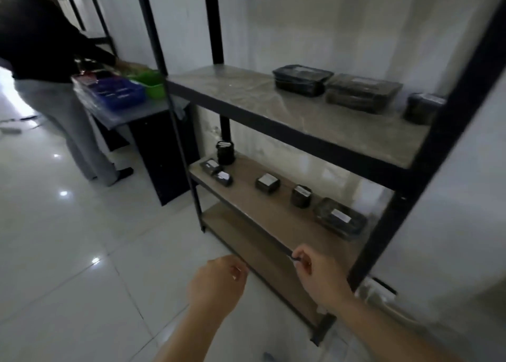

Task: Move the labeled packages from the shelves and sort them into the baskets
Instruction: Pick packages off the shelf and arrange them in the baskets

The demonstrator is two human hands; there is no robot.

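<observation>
The black-framed shelf unit [287, 120] stands in front of me against the white wall, its upper board carrying three dark, lidded packages [301, 80] in a row toward the right. The board below holds smaller dark packages with white labels [267, 183], spread apart along it. To the left, a bench [137, 112] bears a blue basket [120, 91] and a green basket [149, 83], with another person [46, 68] bent over it. My left hand [219, 282] hangs empty, fingers loosely curled. My right hand [315, 274] is low by the shelf edge, fingers pinched on something small and dark I cannot make out.
</observation>
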